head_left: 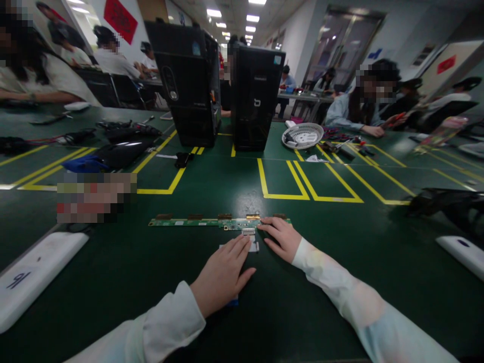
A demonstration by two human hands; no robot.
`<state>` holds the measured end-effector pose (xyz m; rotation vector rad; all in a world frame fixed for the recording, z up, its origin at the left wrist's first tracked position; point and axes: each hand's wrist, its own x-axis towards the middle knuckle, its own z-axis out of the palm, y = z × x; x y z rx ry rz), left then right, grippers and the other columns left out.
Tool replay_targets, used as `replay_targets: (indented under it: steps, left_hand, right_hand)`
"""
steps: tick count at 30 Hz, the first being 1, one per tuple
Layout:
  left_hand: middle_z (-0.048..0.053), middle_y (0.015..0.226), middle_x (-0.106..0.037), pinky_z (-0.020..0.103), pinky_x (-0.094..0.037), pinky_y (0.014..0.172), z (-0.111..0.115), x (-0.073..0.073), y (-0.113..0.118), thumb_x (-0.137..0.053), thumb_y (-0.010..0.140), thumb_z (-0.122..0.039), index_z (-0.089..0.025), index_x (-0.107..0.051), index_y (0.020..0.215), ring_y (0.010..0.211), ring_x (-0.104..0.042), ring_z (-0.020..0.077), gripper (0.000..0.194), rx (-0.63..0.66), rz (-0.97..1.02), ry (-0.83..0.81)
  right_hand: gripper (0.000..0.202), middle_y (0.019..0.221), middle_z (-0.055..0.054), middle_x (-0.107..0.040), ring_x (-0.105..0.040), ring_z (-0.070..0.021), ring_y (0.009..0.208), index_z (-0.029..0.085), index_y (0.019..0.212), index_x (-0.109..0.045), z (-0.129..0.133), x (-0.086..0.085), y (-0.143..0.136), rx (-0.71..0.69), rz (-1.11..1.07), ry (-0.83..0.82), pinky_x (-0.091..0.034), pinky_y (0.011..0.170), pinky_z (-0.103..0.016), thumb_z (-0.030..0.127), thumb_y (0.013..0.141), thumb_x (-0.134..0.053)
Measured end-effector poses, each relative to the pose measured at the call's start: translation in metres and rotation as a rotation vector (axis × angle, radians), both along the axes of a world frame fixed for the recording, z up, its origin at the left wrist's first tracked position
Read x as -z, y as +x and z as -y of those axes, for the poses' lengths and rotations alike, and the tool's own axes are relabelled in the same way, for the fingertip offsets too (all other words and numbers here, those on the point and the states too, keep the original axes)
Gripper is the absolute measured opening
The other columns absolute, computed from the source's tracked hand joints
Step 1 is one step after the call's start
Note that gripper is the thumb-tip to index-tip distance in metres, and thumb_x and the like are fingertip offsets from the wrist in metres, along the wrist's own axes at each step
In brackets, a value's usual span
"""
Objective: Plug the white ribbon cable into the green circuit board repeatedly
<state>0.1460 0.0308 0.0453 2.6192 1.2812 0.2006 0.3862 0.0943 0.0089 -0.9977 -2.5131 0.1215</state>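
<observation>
A long, thin green circuit board (196,222) lies across the table ahead of me, with several copper-coloured tabs along its far edge. A white flat ribbon cable (254,247) with a connector at its end meets the near side of the board at its middle. My left hand (227,264) lies over the cable, fingers stretched out and thumb apart, covering most of it. A bit of blue (233,302) shows beneath that palm. My right hand (283,238) rests at the board's right part, fingers spread, fingertips touching its near edge beside the connector.
Two black computer towers (253,101) stand at the back of the green table (212,191). A white basket (302,136) with small parts sits to their right. White long devices (34,277) flank me left and right. Cables and tools lie farther off; other people sit around.
</observation>
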Motion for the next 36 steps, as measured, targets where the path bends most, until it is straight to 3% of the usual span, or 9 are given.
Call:
replay_targets:
  steps: [11, 36]
  left_hand:
    - [0.011, 0.143, -0.052, 0.044, -0.04, 0.107, -0.005, -0.002, 0.002, -0.041, 0.095, -0.045, -0.016, -0.045, 0.139, 0.131, -0.046, 0.0265, 0.053, 0.04, 0.024, 0.086]
    - [0.014, 0.149, -0.044, 0.049, -0.042, 0.106, -0.001, 0.001, 0.008, -0.039, 0.096, -0.046, -0.012, -0.039, 0.144, 0.136, -0.042, 0.0299, 0.059, -0.017, -0.034, 0.065]
  right_hand:
    - [0.035, 0.124, -0.015, -0.055, -0.051, -0.0272, 0.117, 0.017, 0.125, -0.054, 0.0, 0.002, 0.001, -0.005, -0.015, 0.035, -0.046, 0.097, -0.049, 0.024, 0.092, -0.046]
    - [0.035, 0.123, -0.016, -0.055, -0.053, -0.0269, 0.115, 0.02, 0.125, -0.059, -0.002, 0.006, 0.001, -0.007, -0.022, 0.076, -0.048, 0.093, -0.048, 0.025, 0.092, -0.047]
